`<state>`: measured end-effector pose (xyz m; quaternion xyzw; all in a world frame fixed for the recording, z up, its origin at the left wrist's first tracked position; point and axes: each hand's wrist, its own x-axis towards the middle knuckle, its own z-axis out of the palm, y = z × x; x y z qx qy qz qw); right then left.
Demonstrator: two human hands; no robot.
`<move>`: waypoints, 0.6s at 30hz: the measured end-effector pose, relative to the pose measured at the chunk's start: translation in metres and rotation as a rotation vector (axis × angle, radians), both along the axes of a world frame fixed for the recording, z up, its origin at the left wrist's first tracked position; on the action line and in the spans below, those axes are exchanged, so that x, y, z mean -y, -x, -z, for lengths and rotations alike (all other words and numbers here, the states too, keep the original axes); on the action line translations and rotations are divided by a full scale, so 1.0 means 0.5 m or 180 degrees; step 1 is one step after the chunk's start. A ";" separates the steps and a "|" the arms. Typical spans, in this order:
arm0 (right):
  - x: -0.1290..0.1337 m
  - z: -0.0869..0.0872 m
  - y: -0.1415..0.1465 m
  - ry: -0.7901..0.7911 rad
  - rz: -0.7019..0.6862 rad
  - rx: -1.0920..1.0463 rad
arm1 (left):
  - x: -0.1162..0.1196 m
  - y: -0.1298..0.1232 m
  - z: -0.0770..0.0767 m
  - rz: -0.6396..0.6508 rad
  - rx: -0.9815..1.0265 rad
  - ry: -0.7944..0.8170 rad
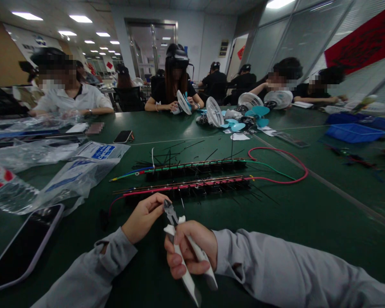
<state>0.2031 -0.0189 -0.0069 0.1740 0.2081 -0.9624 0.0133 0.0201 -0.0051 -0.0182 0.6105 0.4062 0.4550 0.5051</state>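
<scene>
My right hand [192, 250] is wrapped around the white handles of a pair of diagonal cutters [188, 273]. The cutter jaws point up and away, beside the fingertips of my left hand [145, 216]. My left hand is closed, thumb and fingers together, at the near edge of the closer wire bundle [186, 185]; whatever they pinch is hidden. This bundle carries a red wire and bristles with thin black strips that look like cable ties. Just behind it lies a second bundle [199, 164] with green and blue wires and similar black strips.
A red cable [303, 171] loops to the right. On the left lie a large phone [25, 244], a water bottle [9, 188] and plastic bags [83, 171]. Fan parts [214, 113] and blue trays [356, 131] stand farther off. Several people sit around the table.
</scene>
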 end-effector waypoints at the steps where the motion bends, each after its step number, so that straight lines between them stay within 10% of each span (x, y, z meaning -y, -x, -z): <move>1: 0.000 0.000 0.000 -0.0007 0.0000 -0.0004 | 0.000 0.000 0.000 0.0009 -0.0001 -0.0012; 18: -0.005 0.034 0.006 -0.0092 -0.0112 -0.0566 | -0.005 0.005 0.017 -0.0172 0.0062 -0.0006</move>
